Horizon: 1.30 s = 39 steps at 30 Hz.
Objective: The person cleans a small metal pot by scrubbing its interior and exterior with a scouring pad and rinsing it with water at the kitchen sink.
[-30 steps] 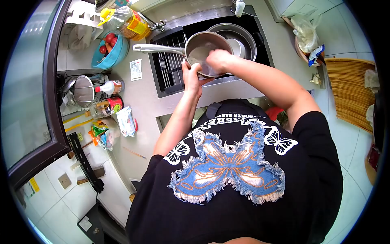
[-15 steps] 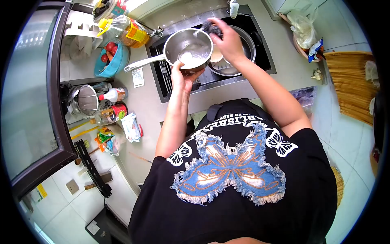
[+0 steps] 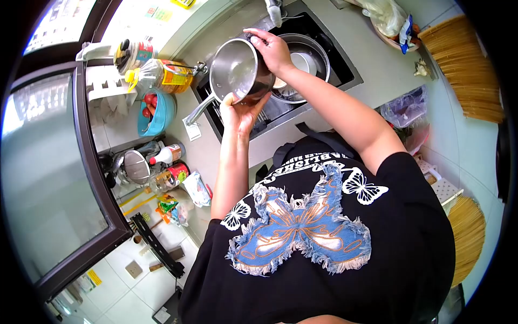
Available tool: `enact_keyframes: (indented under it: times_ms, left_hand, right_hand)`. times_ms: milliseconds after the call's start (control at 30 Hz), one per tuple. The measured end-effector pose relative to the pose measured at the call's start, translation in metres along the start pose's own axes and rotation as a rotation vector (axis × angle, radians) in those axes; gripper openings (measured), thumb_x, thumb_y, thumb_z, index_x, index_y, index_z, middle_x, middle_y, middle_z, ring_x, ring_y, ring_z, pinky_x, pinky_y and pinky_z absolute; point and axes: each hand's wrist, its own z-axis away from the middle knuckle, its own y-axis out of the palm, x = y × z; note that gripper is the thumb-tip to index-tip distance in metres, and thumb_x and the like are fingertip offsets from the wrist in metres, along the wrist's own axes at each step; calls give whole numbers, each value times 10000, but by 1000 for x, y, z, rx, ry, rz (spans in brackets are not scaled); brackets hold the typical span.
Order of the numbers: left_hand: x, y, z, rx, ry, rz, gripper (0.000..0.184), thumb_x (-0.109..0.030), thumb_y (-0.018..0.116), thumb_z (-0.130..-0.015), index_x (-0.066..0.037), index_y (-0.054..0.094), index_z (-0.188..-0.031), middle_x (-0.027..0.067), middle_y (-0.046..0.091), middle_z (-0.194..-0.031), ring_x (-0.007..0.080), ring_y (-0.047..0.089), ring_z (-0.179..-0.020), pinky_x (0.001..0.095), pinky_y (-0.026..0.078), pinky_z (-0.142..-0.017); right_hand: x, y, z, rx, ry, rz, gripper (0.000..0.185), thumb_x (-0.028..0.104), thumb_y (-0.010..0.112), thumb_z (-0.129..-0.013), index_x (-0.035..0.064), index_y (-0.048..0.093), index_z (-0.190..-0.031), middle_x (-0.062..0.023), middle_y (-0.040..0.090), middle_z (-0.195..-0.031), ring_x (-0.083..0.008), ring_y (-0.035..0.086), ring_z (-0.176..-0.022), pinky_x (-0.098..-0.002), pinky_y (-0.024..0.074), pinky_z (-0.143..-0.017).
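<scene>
A stainless steel saucepan [image 3: 233, 67] is held tilted over the sink [image 3: 337, 81], its mouth facing left and towards me. My left hand [image 3: 240, 114] grips its lower side near the long handle [image 3: 199, 110]. My right hand [image 3: 271, 51] curls against the far outer wall near the rim. A dark wiry scrubber [image 3: 249, 36] shows only as a sliver at those fingertips; the rest is hidden. Behind the saucepan, a larger metal pot [image 3: 325, 56] stands in the sink with a white bowl [image 3: 306, 63] inside.
A faucet [image 3: 274, 13] hangs over the sink's far edge. To the left stand an oil bottle [image 3: 162, 75], a blue basket [image 3: 161, 121] of vegetables and a strainer [image 3: 136, 166]. An open window frame [image 3: 91, 162] juts in at left. Garlic [image 3: 420, 67] lies on the right counter.
My right hand has moved left, from above the pot onto the saucepan's outer wall. The saucepan has tipped further over, and the water seen inside it is gone. The view has shifted.
</scene>
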Motion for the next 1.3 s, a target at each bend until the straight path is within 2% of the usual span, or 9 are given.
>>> enact_keyframes:
  times_ms: [233,267,367,400,533,800,900,1033,1300]
  left_hand:
    - [7,-11,-3,-100,19,-18,536,-111,591,-693,139,530,-1163,351,462,-1259,493,465,-1245,632,400,-1088]
    - [8,-18,-9,-108,52,5,667,-117,526,-720,165,392,-1308,390,428,-1304,517,457,-1257,629,391,-1097]
    - [1,-15,3,95,-105,96,547,-134,614,-724,232,496,-1113,373,446,-1265,496,451,-1259,586,412,-1101]
    - [-2,-18,0,101,-166,95,700,-141,610,-732,304,355,-1209,410,387,-1306,534,371,-1307,559,406,-1119]
    - [-8,-17,-3,38,-270,209,764,-139,603,-734,319,277,-1251,444,334,-1333,581,243,-1352,534,382,-1143]
    - [-18,-30,-12,89,-35,-32,691,-145,659,-767,282,364,-1224,382,448,-1282,518,478,-1226,561,475,-1056]
    - [-17,-20,0,108,-290,284,755,-102,586,-763,332,233,-1270,473,261,-1364,596,293,-1326,536,412,-1121]
    - [-12,-10,18,100,-303,217,680,-2,523,-756,256,256,-1325,413,299,-1401,558,224,-1375,516,459,-1087]
    - [-14,-37,-3,39,-327,273,746,-52,605,-699,282,290,-1287,452,378,-1308,625,373,-1243,564,441,-1086]
  right_hand:
    - [39,-11,88,-29,-118,67,388,113,488,-961,78,576,-1337,-131,529,-1408,-367,424,-1330,-440,339,-1115]
    - [43,-11,98,-19,-143,61,393,126,493,-961,89,572,-1344,-124,530,-1416,-354,457,-1314,-424,340,-1121]
    - [39,-11,72,70,-221,46,398,137,492,-982,111,564,-1373,-97,528,-1440,-269,485,-1335,-374,358,-1116]
    - [39,-11,54,83,-238,60,388,151,506,-980,98,571,-1359,-113,564,-1400,-249,544,-1278,-352,398,-1082]
    - [20,-5,7,112,73,-77,360,157,518,-980,69,591,-1321,-146,586,-1358,-271,573,-1235,-353,435,-1045]
    - [56,-3,79,77,-281,49,406,132,463,-982,80,523,-1380,-138,443,-1494,-333,425,-1363,-435,315,-1133]
    - [39,11,17,150,-272,67,339,214,506,-961,115,648,-1252,-116,614,-1321,-296,584,-1198,-396,451,-1016]
    - [-13,22,-55,551,82,66,385,361,452,-938,152,733,-1098,-116,702,-1127,-300,638,-1087,-367,491,-938]
    - [32,-5,59,111,-171,143,386,168,472,-985,38,544,-1342,-163,534,-1396,-338,486,-1298,-430,361,-1107]
